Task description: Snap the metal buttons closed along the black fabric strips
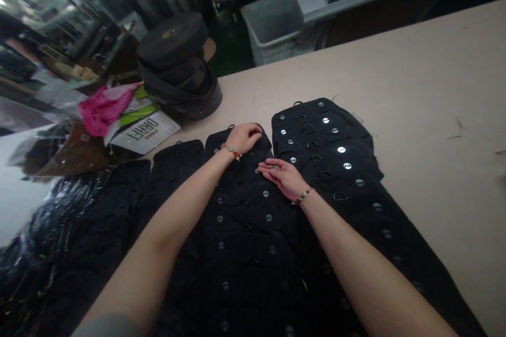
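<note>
Several overlapping stacks of black fabric pieces lie before me, with round silver discs and black D-rings along them. Over the top end of the middle stack (pixel 241 231) is my left hand (pixel 243 138), its fingers curled down and together; what they hold, if anything, is hidden. My right hand (pixel 288 176) is turned palm up beside a silver disc at that stack's right edge. A small shiny metal piece (pixel 274 167) shows at its bent fingers, too small to make out fully. The right-hand stack (pixel 322 137) fans out next to my right hand.
Rolls of black webbing (pixel 177 63) stand on the pale table (pixel 435 89) at the back left. Beside them are a white box (pixel 144 131), pink cloth (pixel 105 108) and a brown container (pixel 75 150). A white bin (pixel 272 21) stands beyond the table. Loose threads lie at right.
</note>
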Tool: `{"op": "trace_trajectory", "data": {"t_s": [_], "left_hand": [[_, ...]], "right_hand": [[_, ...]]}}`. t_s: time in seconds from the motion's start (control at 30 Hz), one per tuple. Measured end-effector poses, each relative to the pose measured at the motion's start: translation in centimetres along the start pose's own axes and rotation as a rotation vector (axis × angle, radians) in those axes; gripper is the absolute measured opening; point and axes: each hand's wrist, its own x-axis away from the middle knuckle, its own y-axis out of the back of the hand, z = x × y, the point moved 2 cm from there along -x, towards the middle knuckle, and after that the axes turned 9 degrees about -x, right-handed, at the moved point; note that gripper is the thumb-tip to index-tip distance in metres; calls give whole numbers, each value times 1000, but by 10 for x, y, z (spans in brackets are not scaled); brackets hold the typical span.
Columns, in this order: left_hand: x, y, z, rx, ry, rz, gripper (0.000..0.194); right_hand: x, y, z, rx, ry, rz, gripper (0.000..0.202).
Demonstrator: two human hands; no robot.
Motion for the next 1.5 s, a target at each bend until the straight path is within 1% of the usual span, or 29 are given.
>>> {"op": "trace_trajectory", "data": {"t_s": [0.07,0.1,0.13,0.2,0.27,0.33,0.4,0.53,0.6,0.63,0.7,0.77,0.83,0.87,0.9,0.97,1.0,1.07,1.23,1.3,1.5], "left_hand": [[29,-2,-20,105,-162,103,21],[42,-5,-27,136,-213,130,21],[53,-8,-33,146,-233,132,21],[68,-16,-38,132,-192,89,23],[74,-23,-38,125,-107,30,21],[75,-28,-38,144,-49,-2,16],[75,-31,-39,161,-5,-22,11],[75,-30,-40,172,64,-40,10],[73,-25,-28,217,134,-78,12],[72,-21,-16,239,195,-111,12],[68,-11,20,251,357,-190,12],[63,-1,65,223,521,-239,16],[58,7,109,194,640,-242,22],[56,10,127,182,680,-239,23],[54,11,143,185,709,-229,22],[51,9,162,226,740,-191,19],[49,7,168,246,743,-165,18],[47,3,171,241,728,-126,14],[43,2,165,148,655,-96,12],[41,4,162,113,653,-74,13],[36,7,151,-28,791,-23,13]], "right_hand": [[-1,-1,0,-9,3,-29,19],[-1,-1,0,-6,12,-39,18],[-2,-2,1,-1,21,-50,17],[-2,-3,1,10,30,-74,16],[-3,-3,1,15,26,-98,15],[-3,-3,1,13,24,-122,12],[-2,-4,1,15,17,-117,11],[0,-7,2,34,-7,-77,20],[0,-8,2,47,-17,-93,20],[0,-8,2,57,-20,-104,20],[-1,-8,1,81,-22,-113,19],[-2,-8,0,102,-11,-123,17],[-4,-8,-2,118,6,-139,16],[-5,-8,-3,125,16,-146,16],[-6,-8,-4,135,24,-151,15],[-7,-8,-6,158,34,-160,13],[-7,-9,-6,171,35,-166,12],[-7,-9,-7,191,34,-182,11],[-7,-12,-6,213,36,-205,11],[-7,-12,-6,214,36,-207,11],[-8,-11,-6,197,49,-199,12]]}}
